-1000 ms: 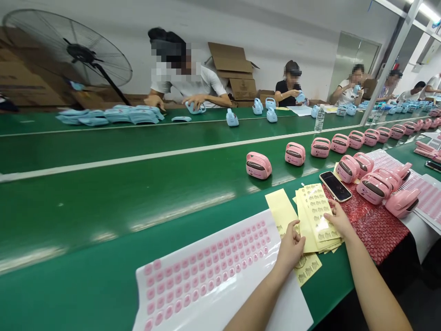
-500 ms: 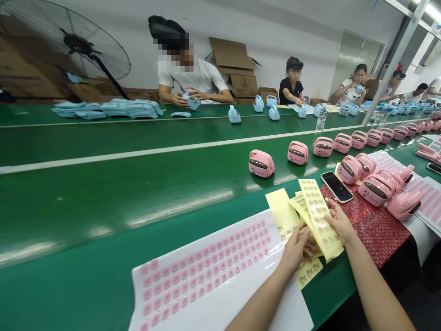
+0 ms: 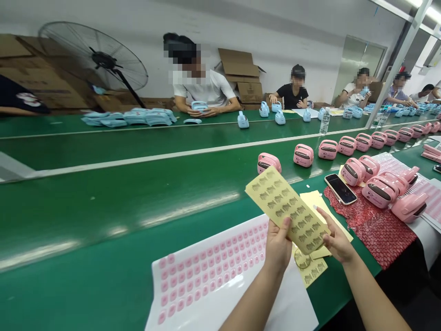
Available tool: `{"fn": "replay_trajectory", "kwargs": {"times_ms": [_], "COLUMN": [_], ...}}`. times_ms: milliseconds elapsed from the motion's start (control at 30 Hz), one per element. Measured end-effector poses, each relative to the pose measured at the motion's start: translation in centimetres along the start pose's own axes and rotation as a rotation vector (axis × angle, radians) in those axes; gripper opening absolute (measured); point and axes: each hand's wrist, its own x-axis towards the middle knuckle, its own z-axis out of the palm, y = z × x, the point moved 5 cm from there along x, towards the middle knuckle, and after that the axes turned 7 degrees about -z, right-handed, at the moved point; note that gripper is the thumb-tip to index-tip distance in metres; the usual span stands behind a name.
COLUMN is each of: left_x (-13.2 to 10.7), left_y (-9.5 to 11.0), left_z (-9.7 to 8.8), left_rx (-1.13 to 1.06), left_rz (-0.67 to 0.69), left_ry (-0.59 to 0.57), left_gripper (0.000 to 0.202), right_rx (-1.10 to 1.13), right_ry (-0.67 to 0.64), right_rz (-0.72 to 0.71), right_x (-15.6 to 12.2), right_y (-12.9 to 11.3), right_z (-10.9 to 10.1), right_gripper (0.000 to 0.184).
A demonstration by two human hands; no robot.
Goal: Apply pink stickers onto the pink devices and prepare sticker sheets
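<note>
My left hand (image 3: 277, 246) grips the lower edge of a yellow sticker sheet (image 3: 282, 202) and holds it up, tilted, above the green belt. My right hand (image 3: 335, 240) touches the sheet's right end with its fingers pinched on it. More yellow sheets (image 3: 315, 271) lie flat on the belt under both hands. A white sheet of pink stickers (image 3: 210, 276) lies to the left of my left hand.
Pink handheld devices (image 3: 303, 154) stand in a row along the belt and in a pile (image 3: 382, 188) on red bubble wrap (image 3: 375, 227). A phone (image 3: 340, 188) lies beside them. Across the belt several people handle blue devices (image 3: 243, 120). A fan (image 3: 99, 59) stands at the back left.
One yellow sheet has been lifted off the stack and raised; my left hand now grips it from below. The camera view has shifted slightly.
</note>
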Motion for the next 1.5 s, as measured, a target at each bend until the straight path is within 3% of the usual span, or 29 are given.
{"fn": "replay_trajectory", "kwargs": {"times_ms": [167,233,333,467,600,700,800,900,1033,1200,1367,1433,1500], "left_x": [-0.2,-0.7,-2.7,-6.7,-10.5,-12.1,-12.6,-12.4,-11.8,-11.7,-11.8,-11.7,-11.3], "left_y": [2.1,3.5,6.7,8.7,8.9,9.2,9.2,9.0,8.0,7.7,7.8,7.9,7.8], "left_z": [-1.2,-3.1,-7.4,-12.6,-14.0,-13.8,-14.2,-15.8,-17.4,-17.3,-16.4,-16.4,-16.5], "left_rx": [0.080,0.183,0.252,0.586,0.837,0.918,0.939,0.953,0.978,0.957,0.936,0.948,0.961], "left_rz": [-0.045,0.003,0.207,0.209,0.272,0.368,0.375,0.268,0.065,0.057,0.026,0.009,-0.008], "left_ry": [-0.106,-0.145,-0.175,-0.112,0.065,0.159,0.175,0.229,0.245,0.315,0.293,0.274,0.230], "left_gripper": [0.034,0.033,0.039,0.023,0.024,0.026,0.025,0.022,0.023,0.033,0.035,0.034,0.034], "right_rx": [-0.059,-0.179,-0.374,-0.546,-0.629,-0.651,-0.632,-0.575,-0.423,-0.327,-0.268,-0.237,-0.220], "right_ry": [0.084,0.099,0.009,-0.174,-0.276,-0.302,-0.237,-0.173,-0.254,-0.144,-0.007,-0.023,-0.123], "right_rz": [-0.113,-0.180,-0.328,-0.526,-0.632,-0.586,-0.434,-0.210,0.022,0.034,0.022,0.046,0.097], "right_x": [0.2,0.0,-0.9,-2.4,-3.5,-3.9,-3.7,-3.2,-2.8,-2.1,-1.4,-1.4,-1.5], "right_y": [0.0,-0.3,-1.1,-1.8,-1.7,-0.6,1.0,2.6,3.5,3.8,4.3,4.4,4.6], "right_z": [2.3,2.6,3.0,4.2,5.5,5.8,5.1,3.9,3.4,2.9,2.7,3.1,4.0], "right_gripper": [0.083,0.070,0.059,0.055,0.053,0.051,0.051,0.048,0.048,0.051,0.052,0.057,0.065]}}
